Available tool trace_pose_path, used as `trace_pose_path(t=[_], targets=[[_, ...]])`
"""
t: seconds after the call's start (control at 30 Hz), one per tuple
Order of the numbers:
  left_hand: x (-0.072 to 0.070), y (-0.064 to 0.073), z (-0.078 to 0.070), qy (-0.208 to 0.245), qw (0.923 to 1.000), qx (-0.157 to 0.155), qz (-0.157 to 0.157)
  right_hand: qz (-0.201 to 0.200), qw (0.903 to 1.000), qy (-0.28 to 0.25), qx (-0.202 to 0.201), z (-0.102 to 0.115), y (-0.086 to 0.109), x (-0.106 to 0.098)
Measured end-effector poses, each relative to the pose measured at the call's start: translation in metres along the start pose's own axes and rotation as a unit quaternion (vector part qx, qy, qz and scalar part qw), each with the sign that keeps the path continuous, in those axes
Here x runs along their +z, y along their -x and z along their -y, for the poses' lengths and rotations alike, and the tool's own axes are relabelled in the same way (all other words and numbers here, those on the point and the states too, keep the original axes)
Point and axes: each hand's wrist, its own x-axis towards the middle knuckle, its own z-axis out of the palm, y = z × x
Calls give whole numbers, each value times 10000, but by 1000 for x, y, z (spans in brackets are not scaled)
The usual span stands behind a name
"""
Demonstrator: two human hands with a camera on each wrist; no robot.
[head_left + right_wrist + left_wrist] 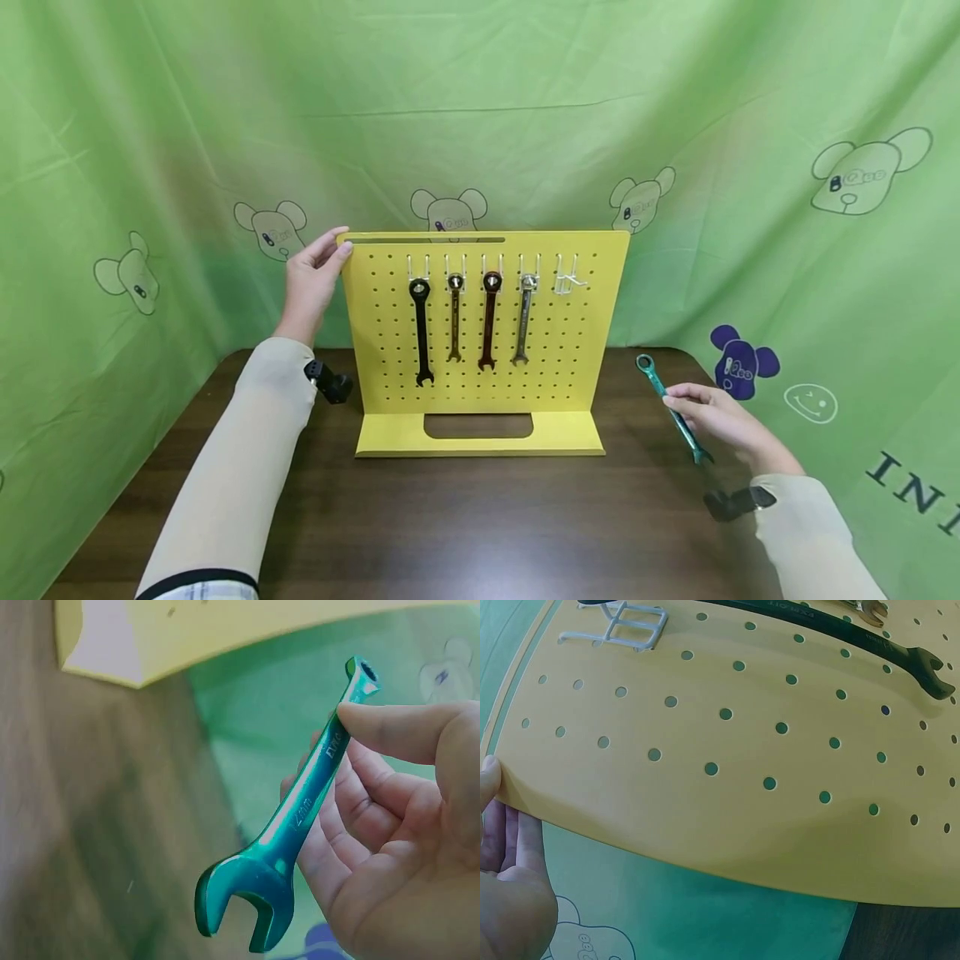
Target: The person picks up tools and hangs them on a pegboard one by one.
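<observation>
My right hand [708, 410] pinches a teal combination wrench [667, 404] between thumb and fingers, to the right of the pegboard. In the right wrist view the open end of the teal wrench [251, 889] points down and its ring end up. With thumb in front and fingers behind, my left hand [312, 279] grips the top left corner of the yellow pegboard [480, 392]. On white hooks hang a black wrench [422, 333], a small bronze-toned wrench [454, 321], a dark red wrench [489, 323] and a silver wrench [523, 323]. The rightmost hook [567, 282] carries nothing.
The pegboard stands upright on its own base [480, 446], which has an oblong cutout, on a dark wooden table [450, 517]. A green curtain [480, 108] with printed mouse heads surrounds the table at the back and sides.
</observation>
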Motion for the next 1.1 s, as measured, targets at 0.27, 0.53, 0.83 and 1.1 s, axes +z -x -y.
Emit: trace_pose_path(t=[0.27, 0.53, 0.83, 1.1], targets=[[0, -1, 0, 42, 10000, 18, -18, -12, 9988, -223, -446, 38, -3, 5], [0, 0, 1, 88, 10000, 13, -10, -137, 9969, -288, -724, 68, -7, 11], [1, 0, 1, 69, 10000, -4, -10, -298, 9960, -258, -797, 103, -15, 21], [1, -1, 1, 101, 9999, -20, 20, -301, 9925, -613, -1011, 120, -20, 29]])
